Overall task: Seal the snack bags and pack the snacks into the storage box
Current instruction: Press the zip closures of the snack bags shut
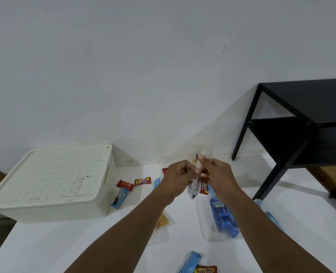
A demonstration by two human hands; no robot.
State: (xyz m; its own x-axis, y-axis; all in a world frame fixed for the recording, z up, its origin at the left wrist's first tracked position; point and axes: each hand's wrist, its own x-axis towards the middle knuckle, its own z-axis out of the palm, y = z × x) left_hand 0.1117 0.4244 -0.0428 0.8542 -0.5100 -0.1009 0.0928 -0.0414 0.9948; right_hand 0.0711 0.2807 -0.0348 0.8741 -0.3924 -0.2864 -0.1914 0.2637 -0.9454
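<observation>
A plain white wall backs a smooth white table, with a black metal shelf standing at the right end.

You are early in the job. The storage box sits at the table's left, a cream plastic tub with rounded corners. Its dotted lid is on, and nothing appears packed yet.

Your left hand and right hand are raised above the table's middle, close together. The fingers of both are curled and pinch the upper part of a small clear bag. It is thin, crinkly film with something dark hanging at the bottom. I judge you are closing it, though the seal itself is too small to tell.

Loose snacks lie between box and hands:
- a red wrapper;
- a yellow-and-red wrapper;
- a glossy blue wrapper, just beside the box wall.

Two more clear bags lie flat on the table. One holds pale crackers; the larger one holds blue packs. Whether either is sealed is unclear.

A blue pack and a brown-and-yellow wrapper lie at the near edge. All of this remains to be packed once the lid comes off.
</observation>
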